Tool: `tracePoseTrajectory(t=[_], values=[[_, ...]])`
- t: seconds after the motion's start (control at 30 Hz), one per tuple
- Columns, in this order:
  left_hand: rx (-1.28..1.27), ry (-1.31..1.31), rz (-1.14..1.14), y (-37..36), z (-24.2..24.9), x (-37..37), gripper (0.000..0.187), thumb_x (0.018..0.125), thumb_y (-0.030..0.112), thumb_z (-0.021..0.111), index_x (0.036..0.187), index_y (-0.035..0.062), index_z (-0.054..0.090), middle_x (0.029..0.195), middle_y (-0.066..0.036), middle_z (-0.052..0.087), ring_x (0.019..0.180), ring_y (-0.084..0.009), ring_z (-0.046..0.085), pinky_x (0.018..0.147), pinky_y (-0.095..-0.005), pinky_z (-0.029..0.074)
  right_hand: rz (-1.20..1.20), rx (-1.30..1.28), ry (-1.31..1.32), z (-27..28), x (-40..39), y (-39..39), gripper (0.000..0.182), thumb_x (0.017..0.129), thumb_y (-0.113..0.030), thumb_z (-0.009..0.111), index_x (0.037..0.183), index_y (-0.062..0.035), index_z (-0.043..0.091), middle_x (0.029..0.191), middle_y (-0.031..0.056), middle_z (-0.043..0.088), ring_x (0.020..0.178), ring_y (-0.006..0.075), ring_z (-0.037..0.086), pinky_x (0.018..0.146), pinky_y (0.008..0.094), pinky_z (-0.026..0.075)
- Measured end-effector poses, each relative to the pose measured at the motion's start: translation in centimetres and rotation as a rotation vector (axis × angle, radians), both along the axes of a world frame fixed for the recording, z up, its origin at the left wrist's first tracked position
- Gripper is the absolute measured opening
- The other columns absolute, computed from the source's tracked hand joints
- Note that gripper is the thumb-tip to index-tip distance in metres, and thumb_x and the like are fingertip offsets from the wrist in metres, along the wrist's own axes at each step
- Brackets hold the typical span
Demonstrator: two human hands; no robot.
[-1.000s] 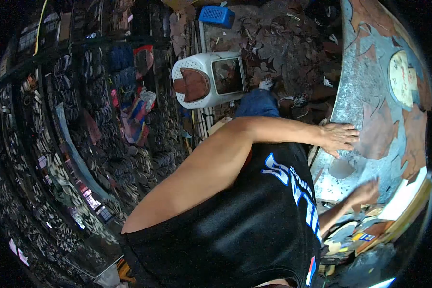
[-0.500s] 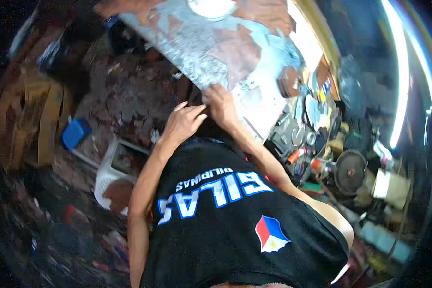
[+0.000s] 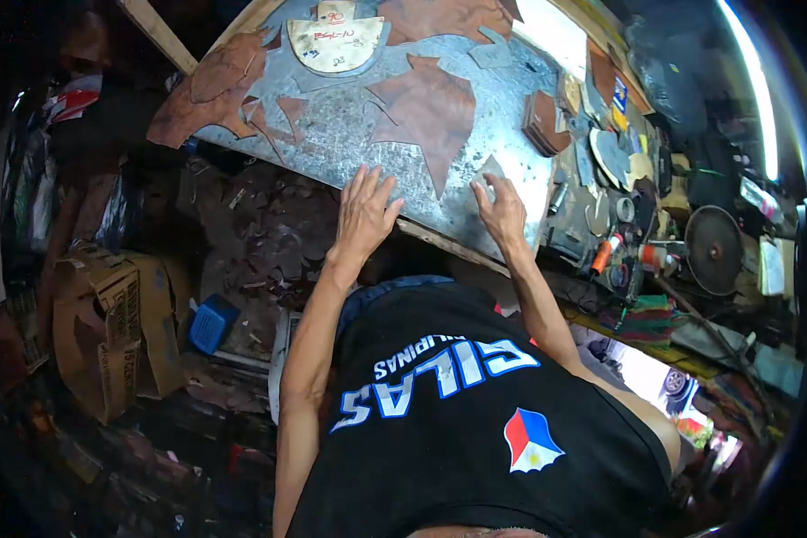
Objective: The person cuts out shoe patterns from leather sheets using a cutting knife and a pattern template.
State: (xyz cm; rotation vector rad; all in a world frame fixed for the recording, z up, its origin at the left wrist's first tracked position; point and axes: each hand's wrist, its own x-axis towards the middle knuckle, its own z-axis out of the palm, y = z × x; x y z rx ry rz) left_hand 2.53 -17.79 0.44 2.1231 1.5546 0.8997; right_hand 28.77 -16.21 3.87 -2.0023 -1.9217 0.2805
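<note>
My left hand [image 3: 363, 213] lies palm down at the front edge of the metal-topped table [image 3: 332, 152], fingers stretched out and nothing in them. To its right, my right hand [image 3: 502, 213] rests at the same edge with fingers bent and apart. A small grey scrap [image 3: 489, 169] is right at its fingertips. Between and beyond the hands lies an irregular brown leather piece [image 3: 430, 103], its pointed end toward me. A rounded paper pattern [image 3: 335, 43] with red writing sits farther back. A stack of brown cut leather pieces [image 3: 544, 124] is to the right.
More brown leather [image 3: 215, 85] hangs over the table's left side. Tools and an orange-capped bottle [image 3: 606, 255] crowd the right, near a round dark disc [image 3: 714, 249]. A cardboard box [image 3: 112, 323] and a blue container [image 3: 212, 323] stand low on the left, among floor scraps.
My hands, close together at the table edge before, have moved apart, the left onto the tabletop edge and the right farther right. The view has shifted and become sharper.
</note>
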Motion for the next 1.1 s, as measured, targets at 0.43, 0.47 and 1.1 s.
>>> tracePoseTrajectory(t=[0.43, 0.47, 1.1], values=[[-0.196, 0.339, -0.091, 11.0, -1.7, 0.2, 0.059, 0.092, 0.047, 0.054, 0.135, 0.0069, 0.052, 0.150, -0.012, 0.036, 0.142, -0.0372, 0.023, 0.115, -0.0539, 0.017, 0.330, -0.032, 0.228, -3.7, -9.5, 16.8, 0.029, 0.090, -0.013, 0.051, 0.116, -0.0053, 0.061, 0.127, 0.0190, 0.057, 0.103, 0.0406, 0.061, 0.085, 0.0469, 0.052], [-0.219, 0.362, -0.070, 10.3, -1.4, -0.6, 0.058, 0.092, 0.046, 0.055, 0.133, 0.0052, 0.053, 0.149, -0.013, 0.037, 0.142, -0.0372, 0.023, 0.115, -0.0542, 0.018, 0.327, -0.072, 0.255, -3.8, -10.0, 17.2, 0.029, 0.090, -0.012, 0.051, 0.116, -0.0044, 0.062, 0.126, 0.0195, 0.057, 0.103, 0.0407, 0.061, 0.086, 0.0465, 0.051], [-0.162, 0.504, 0.330, 22.8, -2.9, -28.4, 0.090, 0.084, 0.065, 0.057, 0.146, 0.0041, 0.034, 0.150, -0.032, 0.022, 0.140, -0.0513, 0.016, 0.112, -0.0620, 0.013, -0.449, -0.227, 1.057, -4.8, -19.7, 29.7, 0.028, 0.086, -0.026, 0.068, 0.102, -0.0038, 0.062, 0.061, -0.0044, 0.043, 0.043, 0.0077, 0.035, 0.038, 0.0256, 0.026]])
